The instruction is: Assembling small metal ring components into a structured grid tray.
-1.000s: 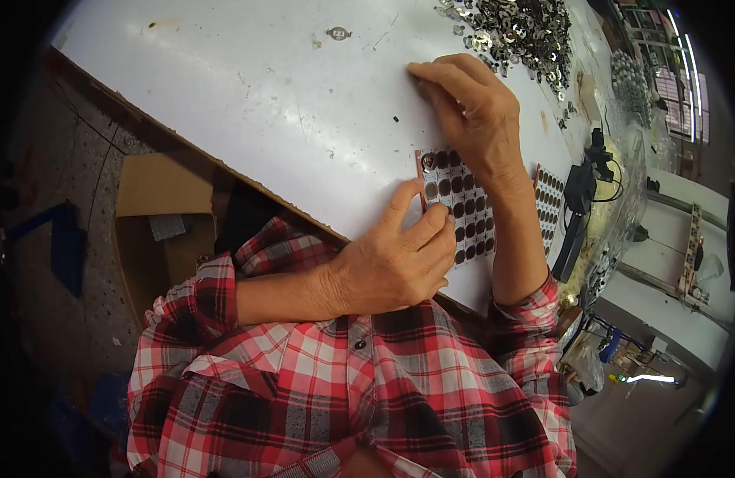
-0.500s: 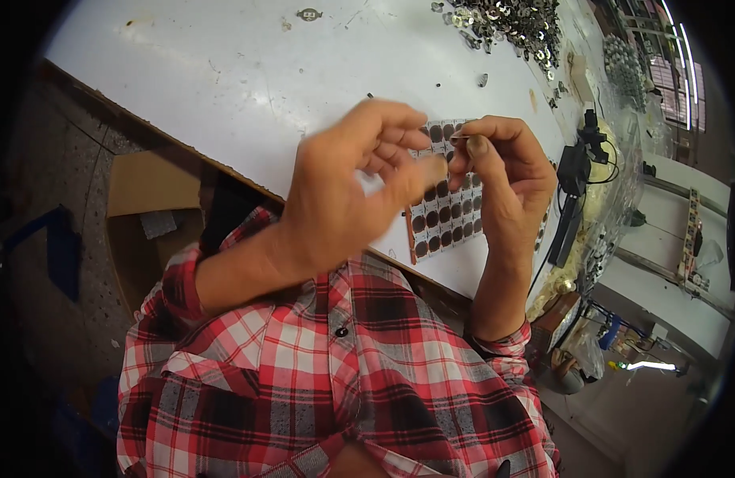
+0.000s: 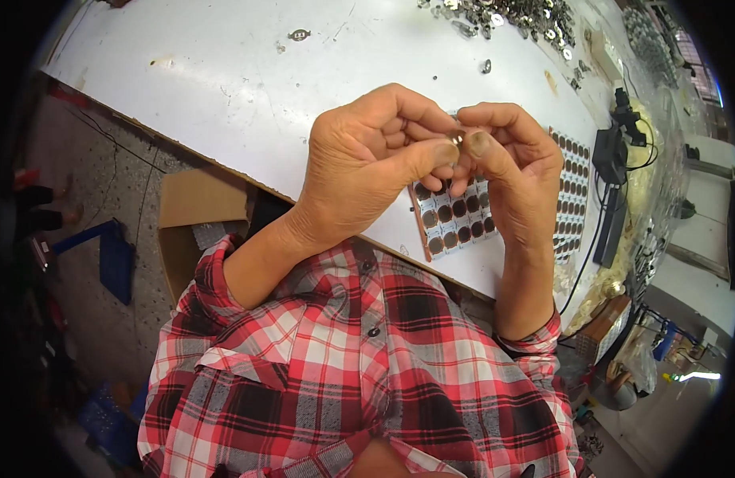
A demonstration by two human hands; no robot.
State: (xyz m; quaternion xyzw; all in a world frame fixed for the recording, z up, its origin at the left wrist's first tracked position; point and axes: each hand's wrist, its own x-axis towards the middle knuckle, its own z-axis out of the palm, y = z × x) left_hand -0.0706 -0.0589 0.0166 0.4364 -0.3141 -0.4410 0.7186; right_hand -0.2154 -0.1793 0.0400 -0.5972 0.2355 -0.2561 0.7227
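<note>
Above the table, my left hand (image 3: 375, 155) and my right hand (image 3: 515, 163) meet at the fingertips. Between their thumbs and forefingers is a small shiny metal piece (image 3: 457, 140), mostly covered by the fingers, so its exact kind does not show. Both hands are closed in a pinch around it. Below them on the white table lies a panel of round dark discs in rows (image 3: 459, 209), with a reddish-brown strip along its left edge. My hands and right forearm hide part of it. A similar panel (image 3: 571, 191) shows to the right of my right forearm.
A heap of small metal parts (image 3: 519, 17) lies at the far side. One flat metal part (image 3: 299, 35) rests alone farther left. Black adapters and cables (image 3: 611, 155) stand at the right. An open cardboard box (image 3: 204, 199) sits below the table's left edge.
My left hand has moved right, and its fingertips now meet those of my right hand at the small metal piece. The whole view has shifted slightly.
</note>
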